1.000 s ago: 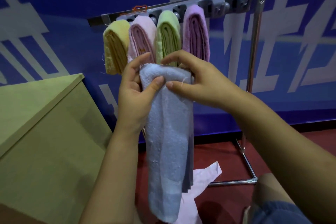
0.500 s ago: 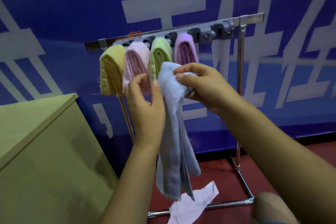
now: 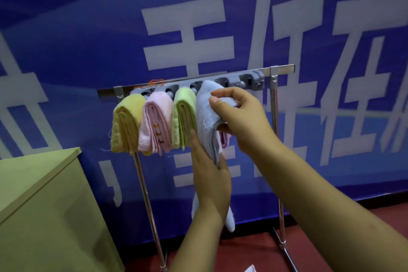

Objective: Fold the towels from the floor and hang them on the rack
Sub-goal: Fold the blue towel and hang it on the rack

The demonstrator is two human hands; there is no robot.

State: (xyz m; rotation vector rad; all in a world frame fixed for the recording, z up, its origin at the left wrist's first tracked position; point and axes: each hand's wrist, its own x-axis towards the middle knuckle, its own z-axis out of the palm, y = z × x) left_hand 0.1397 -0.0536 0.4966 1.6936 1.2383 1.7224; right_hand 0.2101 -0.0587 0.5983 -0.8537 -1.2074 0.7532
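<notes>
At the rack (image 3: 280,70), both hands (image 3: 240,121) raised, fingers gripping blue towel (image 3: 205,117).

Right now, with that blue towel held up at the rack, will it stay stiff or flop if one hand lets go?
Probably flop: the blue towel bends over the right hand and its tail hangs limp below the left hand. It looks light, since fingers alone hold it. Its fuzzy surface likely grips rather than slips, as with the folded yellow towel hanging on the rack.
</notes>
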